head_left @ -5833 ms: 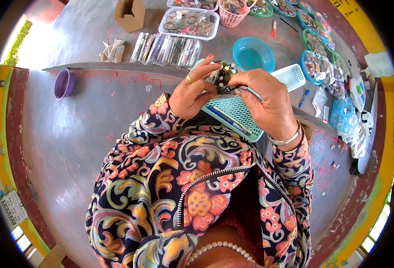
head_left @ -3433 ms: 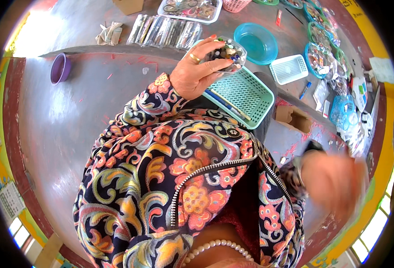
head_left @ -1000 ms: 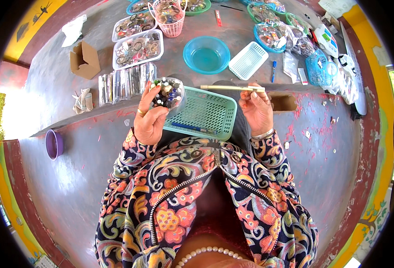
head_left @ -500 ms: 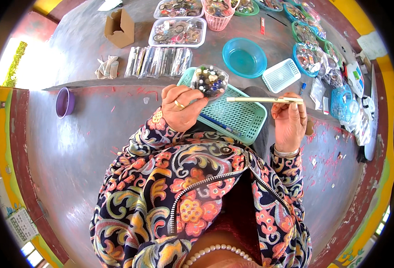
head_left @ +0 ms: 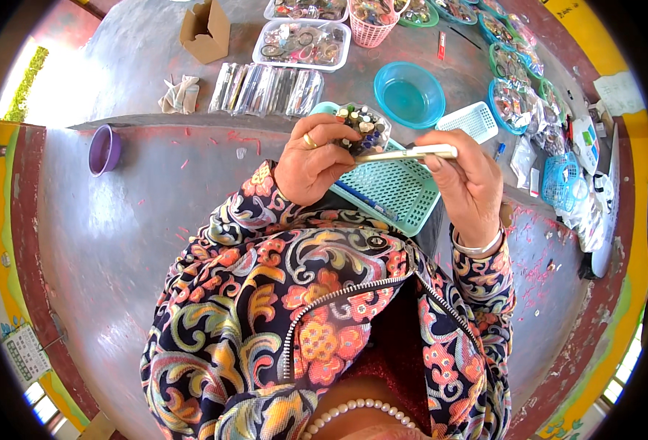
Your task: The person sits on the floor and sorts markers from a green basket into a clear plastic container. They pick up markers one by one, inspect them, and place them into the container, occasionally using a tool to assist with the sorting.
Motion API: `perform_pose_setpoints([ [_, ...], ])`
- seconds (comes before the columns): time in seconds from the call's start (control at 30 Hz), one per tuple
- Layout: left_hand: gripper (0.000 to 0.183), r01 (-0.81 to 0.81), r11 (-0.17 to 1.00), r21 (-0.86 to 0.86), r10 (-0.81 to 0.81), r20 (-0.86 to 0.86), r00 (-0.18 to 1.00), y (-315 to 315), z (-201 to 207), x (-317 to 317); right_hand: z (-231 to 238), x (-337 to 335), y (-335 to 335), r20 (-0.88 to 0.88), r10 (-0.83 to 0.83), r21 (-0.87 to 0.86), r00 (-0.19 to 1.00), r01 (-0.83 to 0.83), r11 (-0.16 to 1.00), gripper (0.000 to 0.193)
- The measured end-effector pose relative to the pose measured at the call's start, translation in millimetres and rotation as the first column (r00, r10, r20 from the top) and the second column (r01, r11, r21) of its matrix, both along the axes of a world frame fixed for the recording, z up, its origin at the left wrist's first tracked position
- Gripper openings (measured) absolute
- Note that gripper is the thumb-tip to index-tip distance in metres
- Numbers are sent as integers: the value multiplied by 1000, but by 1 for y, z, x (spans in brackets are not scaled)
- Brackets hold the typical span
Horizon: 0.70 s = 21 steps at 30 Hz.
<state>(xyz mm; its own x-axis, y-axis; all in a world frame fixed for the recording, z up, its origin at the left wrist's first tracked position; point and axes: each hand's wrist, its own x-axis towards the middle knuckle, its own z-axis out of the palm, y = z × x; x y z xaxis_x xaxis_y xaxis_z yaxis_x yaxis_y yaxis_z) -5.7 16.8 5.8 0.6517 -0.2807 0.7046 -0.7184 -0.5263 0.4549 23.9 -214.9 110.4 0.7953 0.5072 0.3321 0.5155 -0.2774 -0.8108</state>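
My left hand (head_left: 315, 163) is wrapped round a bundle of pens (head_left: 364, 126) in clear plastic, their mixed-colour ends facing up. A pale cream pen (head_left: 406, 153) is pinched between the thumb and fingers of my right hand (head_left: 468, 183). Its far end lies right by the left fingers, below the bundle; whether it touches them I cannot tell. Under both hands a mint-green perforated basket (head_left: 418, 214) rests at my lap, with a dark blue pen (head_left: 366, 201) lying along its near side.
Beyond the hands stand a teal bowl (head_left: 410, 94), a small pale basket (head_left: 478, 123) and packed pen bundles (head_left: 267, 89). Gloves (head_left: 179, 95) and a cardboard box (head_left: 206, 32) lie left. A purple bowl (head_left: 104, 151) sits at far left. Baskets of bagged goods line the right.
My right hand has moved left with the cream pen, bringing it up to the bundle. My left hand has shifted slightly right. The whole view has tilted a little.
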Motion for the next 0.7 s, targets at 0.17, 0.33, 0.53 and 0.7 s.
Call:
perform_pose_setpoints([
  [0.17,16,11,999,-53,-12,-21,1000,-2,1,4,-14,16,22,-52,150,-61,987,-153,986,14],
  [0.33,17,12,998,-69,-15,-31,999,-3,2,4,-36,17,31,-52,212,-115,976,-217,969,14],
  [0.53,21,16,996,-87,-22,-75,997,2,-1,3,-22,0,28,30,48,-50,998,-47,998,23],
  [0.7,20,24,995,-92,-33,-89,995,2,-1,3,-39,3,28,430,77,-57,899,-58,997,25],
])
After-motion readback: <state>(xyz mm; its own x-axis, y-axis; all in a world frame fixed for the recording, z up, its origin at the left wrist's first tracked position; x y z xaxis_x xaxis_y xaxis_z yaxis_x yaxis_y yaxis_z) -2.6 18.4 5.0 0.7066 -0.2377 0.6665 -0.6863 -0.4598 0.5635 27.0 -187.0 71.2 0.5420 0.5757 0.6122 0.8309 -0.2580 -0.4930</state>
